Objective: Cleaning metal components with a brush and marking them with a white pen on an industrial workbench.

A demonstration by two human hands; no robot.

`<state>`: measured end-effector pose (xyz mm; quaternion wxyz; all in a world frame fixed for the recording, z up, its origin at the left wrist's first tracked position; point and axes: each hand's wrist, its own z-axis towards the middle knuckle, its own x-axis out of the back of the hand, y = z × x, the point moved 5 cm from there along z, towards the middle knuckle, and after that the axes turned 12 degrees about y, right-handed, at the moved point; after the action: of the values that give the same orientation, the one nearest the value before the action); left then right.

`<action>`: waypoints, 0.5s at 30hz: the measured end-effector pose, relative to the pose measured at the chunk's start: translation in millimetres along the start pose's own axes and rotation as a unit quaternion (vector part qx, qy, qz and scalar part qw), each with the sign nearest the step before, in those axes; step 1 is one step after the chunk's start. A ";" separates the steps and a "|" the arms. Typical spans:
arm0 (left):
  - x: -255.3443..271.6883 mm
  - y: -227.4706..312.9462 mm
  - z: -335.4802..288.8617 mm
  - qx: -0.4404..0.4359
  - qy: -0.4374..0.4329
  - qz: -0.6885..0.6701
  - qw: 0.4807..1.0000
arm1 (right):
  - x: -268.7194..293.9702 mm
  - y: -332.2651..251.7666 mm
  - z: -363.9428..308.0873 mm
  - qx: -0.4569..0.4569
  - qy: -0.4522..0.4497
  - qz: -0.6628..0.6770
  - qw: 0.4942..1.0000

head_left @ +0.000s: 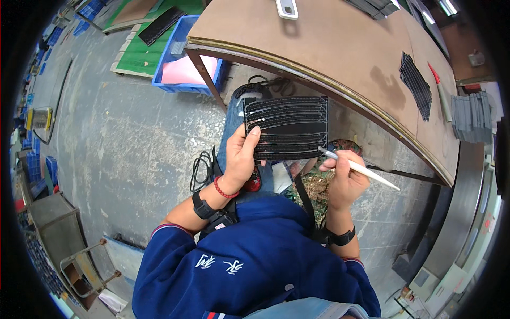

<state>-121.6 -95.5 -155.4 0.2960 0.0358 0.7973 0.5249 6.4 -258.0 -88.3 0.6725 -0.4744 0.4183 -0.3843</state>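
A black rectangular panel (292, 128) with several slotted, ridged strips is held above my lap. My left hand (242, 155) grips its left edge, the thumb on top and the other fingers mostly hidden beneath. In my right hand (346, 178) is a slim white-handled craft knife (374, 177), pinched near its metal head. Its tip meets the panel's lower right edge; whether the blade is cutting is too small to tell. A similar black slotted piece (416, 85) lies on the brown worktable (340, 53) at the right.
Worktable's edge runs just beyond the panel. On it are a white device (287, 10), a red-tipped tool (434, 73) and a stack of grey pieces (472, 117). A blue bin (183, 87) with pink sheet stands at the far left, beside a green pallet (133, 61). Scraps (314, 194) lie below.
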 end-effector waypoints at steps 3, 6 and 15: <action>0.6 0.6 0.5 -0.006 -0.009 -0.004 1.000 | 13.6 1.8 2.4 -0.009 0.023 -0.059 0.998; -1.0 4.7 -1.6 -0.004 -0.020 -0.007 1.000 | 19.5 -1.7 1.0 0.154 -0.068 -0.247 0.954; -1.3 -10.4 1.2 -0.028 0.020 0.003 0.999 | -49.0 -26.0 -27.7 0.385 -0.374 -0.285 0.794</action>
<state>-117.3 -99.6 -164.1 0.2794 0.0197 0.7879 0.5483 -39.9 -228.6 -59.1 0.7636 -0.3808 -0.2025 -0.4805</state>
